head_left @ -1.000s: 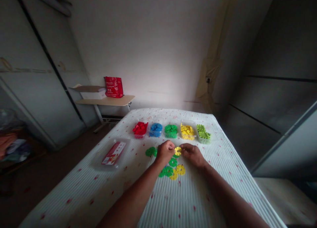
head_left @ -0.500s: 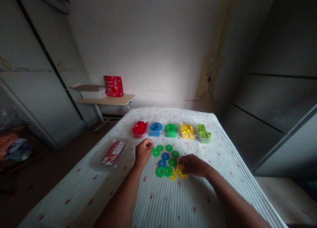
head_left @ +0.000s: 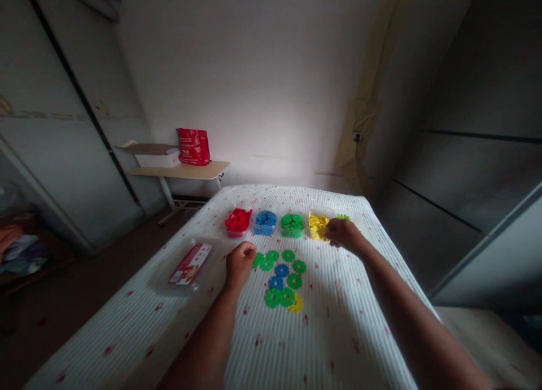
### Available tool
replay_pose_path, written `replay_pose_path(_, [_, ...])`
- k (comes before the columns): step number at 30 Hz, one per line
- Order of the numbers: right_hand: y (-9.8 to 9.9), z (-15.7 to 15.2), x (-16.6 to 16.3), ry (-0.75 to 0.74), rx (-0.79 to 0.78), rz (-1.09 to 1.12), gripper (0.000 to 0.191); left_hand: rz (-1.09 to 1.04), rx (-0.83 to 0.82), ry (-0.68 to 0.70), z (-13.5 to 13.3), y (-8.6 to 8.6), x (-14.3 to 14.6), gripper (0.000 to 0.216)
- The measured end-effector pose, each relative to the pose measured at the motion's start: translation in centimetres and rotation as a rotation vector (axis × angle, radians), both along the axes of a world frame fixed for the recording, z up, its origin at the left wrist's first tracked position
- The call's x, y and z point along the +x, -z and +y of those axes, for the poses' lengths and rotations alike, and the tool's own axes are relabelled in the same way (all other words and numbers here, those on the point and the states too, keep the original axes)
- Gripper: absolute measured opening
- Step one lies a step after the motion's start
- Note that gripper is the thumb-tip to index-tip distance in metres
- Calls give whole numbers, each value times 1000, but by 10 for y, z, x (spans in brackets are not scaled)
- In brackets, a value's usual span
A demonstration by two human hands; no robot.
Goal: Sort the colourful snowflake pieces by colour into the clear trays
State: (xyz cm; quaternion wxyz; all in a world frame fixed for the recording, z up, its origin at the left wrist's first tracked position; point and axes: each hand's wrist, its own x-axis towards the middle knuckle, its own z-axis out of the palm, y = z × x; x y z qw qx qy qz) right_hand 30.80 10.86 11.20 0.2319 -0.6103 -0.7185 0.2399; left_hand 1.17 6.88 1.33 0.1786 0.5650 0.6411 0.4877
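Note:
My left hand [head_left: 240,263] is curled closed on the left of the loose discs, beside a green notched disc [head_left: 257,259]; I make out nothing in it. My right hand [head_left: 342,233] is at the front right of the clear tub of yellow discs [head_left: 317,225], its fingers pinched together. What lies between those fingers is hidden. On the cloth are several green notched discs [head_left: 273,298], two blue ones [head_left: 276,283] and one yellow disc [head_left: 296,304] at the near end. My right hand partly covers the tub of light green pieces [head_left: 343,217].
In the same row stand clear tubs of red pieces [head_left: 237,220], blue discs [head_left: 266,222] and green discs [head_left: 292,224]. A clear plastic box with a red label [head_left: 190,264] lies at left. Behind, a side table [head_left: 199,170] bears a red bag [head_left: 193,146].
My right hand has moved from the near yellow discs up to the yellow tub. Fewer yellow discs lie on the cloth, only one now. My left hand has barely shifted.

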Motion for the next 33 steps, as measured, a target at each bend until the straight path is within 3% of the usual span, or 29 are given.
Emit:
replay_pose_path(3, [-7, 23, 2, 202, 239, -74, 27, 12, -18, -21, 0, 1, -2, 12])
replay_pose_path(6, [6, 20, -5, 193, 393, -148, 32, 16, -43, -37, 0, -1, -5, 12])
replay_pose_path(11, [56, -11, -22, -38, 371, -166, 21, 38, -64, -45, 3, 0, -6, 13])
replay_pose_path(16, [84, -22, -29, -46, 252, -270, 24, 10, -50, -41, 4, 4, -7, 13])
replay_pose_path(25, [88, -26, -33, -22, 220, -384, 25, -94, -11, -69, 8, 15, -11, 13])
replay_pose_path(33, [72, -16, -67, -123, 155, -247, 27, -81, -23, -80, 8, 12, -10, 14])
